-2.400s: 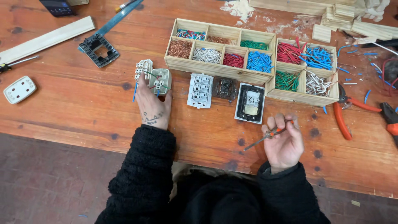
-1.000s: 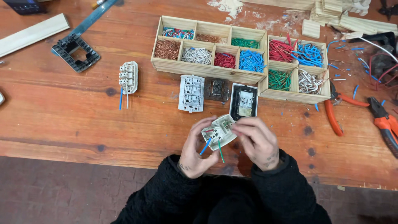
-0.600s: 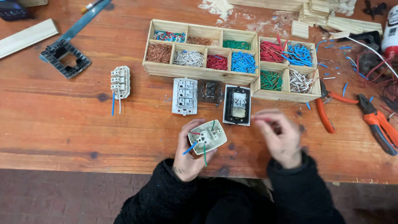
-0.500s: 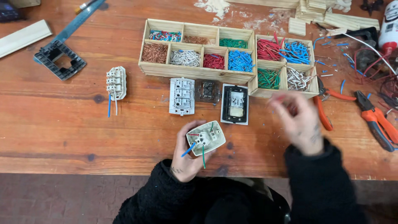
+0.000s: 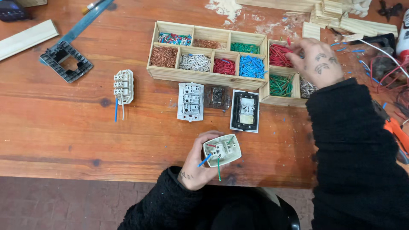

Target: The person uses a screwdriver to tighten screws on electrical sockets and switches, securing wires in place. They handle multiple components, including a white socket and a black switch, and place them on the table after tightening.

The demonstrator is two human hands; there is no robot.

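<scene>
The right hand (image 5: 316, 60) covers the small tray's blue-wire compartment, hiding whether its fingers (image 5: 294, 53) pinch anything.

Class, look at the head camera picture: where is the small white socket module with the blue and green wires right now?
The white socket module sits in the left hand, low centre above the table edge, just below the black-framed switch.

I sat at a long wooden surface (image 5: 64, 127), its reddish-brown planks worn, with dark knots and a scuffed front edge. Sawdust (image 5: 223, 6) lay scattered near its far side, beside a stack of pale wood offcuts (image 5: 332, 12). Below the edge I saw the floor (image 5: 64, 204), paved in dull reddish bricks with grey joints. The light was even and soft, throwing only faint shadows across the planks.
</scene>
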